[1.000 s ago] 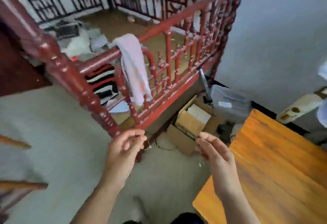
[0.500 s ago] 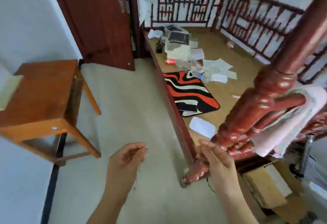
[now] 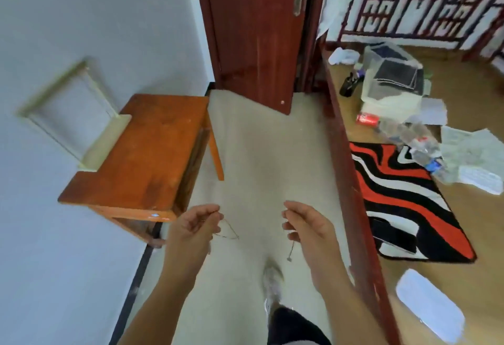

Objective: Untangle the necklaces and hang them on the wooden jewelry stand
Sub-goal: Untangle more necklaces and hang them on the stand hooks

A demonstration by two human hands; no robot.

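Note:
My left hand [image 3: 192, 226] pinches a thin chain necklace [image 3: 229, 231] that loops out to the right of its fingers. My right hand [image 3: 306, 222] pinches another thin necklace [image 3: 291, 249], whose small pendant dangles below the fingers. The two hands are held apart over the pale floor. The pale wooden jewelry stand [image 3: 81, 115], a frame with a top bar on a flat base, sits at the far left of the orange wooden table [image 3: 152, 151] against the wall, ahead and to the left of my hands.
A dark red door [image 3: 253, 31] stands ahead. To the right runs the dark red edge of a wooden bed [image 3: 351, 181] holding a red, black and white mat [image 3: 403, 197], papers, bottles and a clear box [image 3: 390, 77]. My foot [image 3: 272, 282] is on the floor below.
The view has swung left from the bed rail to the door, table and jewelry stand. Both hands keep pinching the necklaces and are now farther apart.

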